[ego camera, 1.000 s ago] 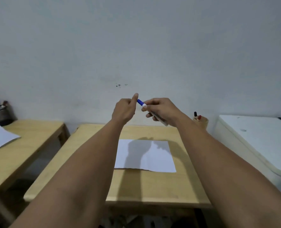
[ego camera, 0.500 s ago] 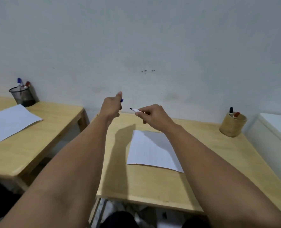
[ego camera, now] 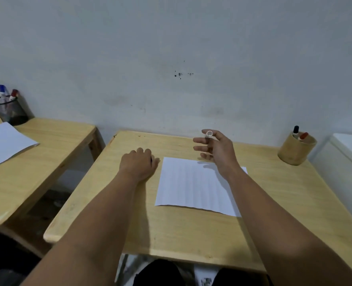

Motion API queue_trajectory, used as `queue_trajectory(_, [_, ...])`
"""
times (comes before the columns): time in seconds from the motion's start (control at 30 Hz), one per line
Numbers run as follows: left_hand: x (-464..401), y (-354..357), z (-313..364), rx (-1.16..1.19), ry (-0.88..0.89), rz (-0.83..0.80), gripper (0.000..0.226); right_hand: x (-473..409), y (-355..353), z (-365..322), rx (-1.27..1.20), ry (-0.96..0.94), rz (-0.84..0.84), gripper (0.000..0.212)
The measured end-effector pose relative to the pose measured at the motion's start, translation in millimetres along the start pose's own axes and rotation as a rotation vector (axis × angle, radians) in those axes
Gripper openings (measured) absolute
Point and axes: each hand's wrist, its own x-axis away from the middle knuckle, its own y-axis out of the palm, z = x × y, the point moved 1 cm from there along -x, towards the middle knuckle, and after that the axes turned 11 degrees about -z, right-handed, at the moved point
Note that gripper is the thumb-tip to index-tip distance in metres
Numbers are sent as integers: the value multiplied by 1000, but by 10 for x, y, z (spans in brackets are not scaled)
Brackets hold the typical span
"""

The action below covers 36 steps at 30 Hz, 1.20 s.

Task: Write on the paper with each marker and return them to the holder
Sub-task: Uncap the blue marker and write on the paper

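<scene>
Now left hand (ego camera: 139, 163) flat on table (ego camera: 191, 234).

Left hand (ego camera: 139, 163) now down on the bench (ego camera: 177, 232), fisted beside the paper (ego camera: 193, 188), no longer raised with the blue cap. Right hand (ego camera: 217, 148) lower, over the paper's far edge, fingers spread, marker (ego camera: 208, 133) end-on.

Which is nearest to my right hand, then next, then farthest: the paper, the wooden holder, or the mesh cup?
From the right hand:
1. Paper, just below it on the table.
2. Wooden holder, off to its right by the wall.
3. Mesh cup, far left on the other table.
</scene>
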Motion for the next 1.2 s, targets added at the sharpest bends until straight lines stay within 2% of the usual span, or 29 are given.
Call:
queue_trajectory(0.1, [93, -58, 23, 68, -51, 6, 64, 126, 75, 145, 160, -83, 10, 15])
queue_trajectory(0.17, [218, -85, 60, 96, -55, 77, 64, 234, 115, 235, 353, -151, 23, 11])
queue_trajectory(0.23, [371, -115, 113, 129, 4, 185, 50, 377, 157, 327, 745, -208, -12, 25])
queue_trajectory(0.3, [529, -128, 167, 129, 103, 276, 33, 500, 203, 473, 1115, -157, -105, 45])
queue_trajectory(0.4, [709, -133, 198, 92, 111, 335, 24, 610, 234, 715, 1280, -8, -243, 57])
queue_trajectory(0.53, [862, -122, 180, 173, 80, 324, 26, 630, 215, 773, 1251, -9, -247, 58])
queue_trajectory(0.63, [955, -59, 196, 248, 263, 279, 36, 624, 130, 747, 1251, -12, -286, 58])
queue_trajectory(0.7, [978, -4, 204, 244, 370, 188, 51, 621, 42, 724, 1251, -11, -299, 59])
queue_trajectory(0.8, [967, 98, 199, 154, 411, 46, 65, 620, -26, 656, 1197, -33, -273, 56])
queue_trajectory(0.9, [966, 184, 185, 165, 412, 59, 62, 555, 66, 506, 815, -217, -56, 33])
queue_trajectory(1.0, [944, 215, 174, 162, 398, 57, 63, 336, 271, 340, 415, -147, 69, 25])
queue_trajectory(1.07, [917, 214, 159, 173, 390, 44, 66, 180, 394, 298, 321, -92, 99, 20])
queue_trajectory(1.13, [900, 214, 151, 174, 392, 40, 69, 57, 488, 335, 269, -26, 104, 29])
queue_trajectory(1.2, [898, 226, 148, 158, 402, 48, 69, -36, 556, 441, 234, 38, 78, 26])
